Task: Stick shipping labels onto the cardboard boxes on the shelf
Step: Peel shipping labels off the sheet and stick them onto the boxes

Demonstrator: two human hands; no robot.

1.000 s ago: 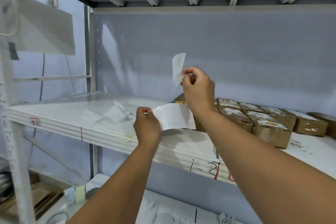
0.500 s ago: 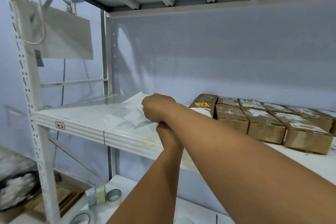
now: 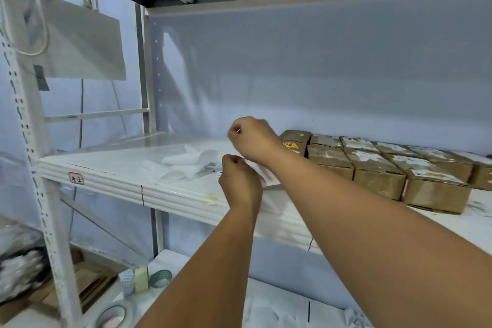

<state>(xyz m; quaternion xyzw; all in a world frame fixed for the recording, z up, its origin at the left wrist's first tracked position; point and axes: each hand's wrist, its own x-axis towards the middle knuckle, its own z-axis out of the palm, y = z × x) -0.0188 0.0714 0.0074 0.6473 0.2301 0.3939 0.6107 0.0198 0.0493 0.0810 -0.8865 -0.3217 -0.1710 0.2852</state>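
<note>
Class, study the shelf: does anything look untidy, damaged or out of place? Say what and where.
Yes. Curled white paper scraps lie loose on the left half of the shelf, like litter. The cardboard boxes on the right have ragged, torn-looking white patches on top.

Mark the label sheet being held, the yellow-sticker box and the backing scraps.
label sheet (image 3: 267, 175): head view, exposed white corner.
yellow-sticker box (image 3: 295, 137): head view, top face.
backing scraps (image 3: 190, 158): head view, pile's middle.

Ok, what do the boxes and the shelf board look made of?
Boxes: matte brown cardboard, judging by the dull tan faces and folded edges. Shelf board: white and glossy, showing reflections; likely painted metal or laminate, I cannot tell which.
</note>
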